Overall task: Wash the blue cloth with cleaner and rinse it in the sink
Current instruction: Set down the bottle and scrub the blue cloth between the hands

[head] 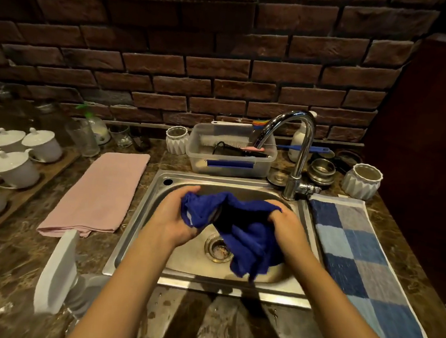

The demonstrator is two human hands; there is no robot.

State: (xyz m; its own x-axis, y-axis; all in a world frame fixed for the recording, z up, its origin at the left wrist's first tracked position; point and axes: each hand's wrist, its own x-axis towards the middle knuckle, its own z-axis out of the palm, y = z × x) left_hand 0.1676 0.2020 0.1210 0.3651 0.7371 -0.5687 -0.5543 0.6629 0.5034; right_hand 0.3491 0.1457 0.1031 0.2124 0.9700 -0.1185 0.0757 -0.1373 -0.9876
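The blue cloth [241, 231] hangs bunched over the steel sink [144, 216], above the drain [217, 247]. My left hand [172, 218] grips its left end. My right hand [288, 226] grips its right end, and the rest of the cloth droops between and below both hands toward the sink's front wall. The chrome tap [301, 153] stands at the sink's back right corner; no water shows from its spout. A white pump bottle [297, 142] stands behind the tap.
A pink towel [101, 194] lies left of the sink, a blue checked towel [363, 263] right. A clear plastic tub [231, 153] with brushes sits behind the sink. White lidded cups [16, 165] stand far left. A white ribbed pot [362, 181] and metal bowls [322, 171] stand back right.
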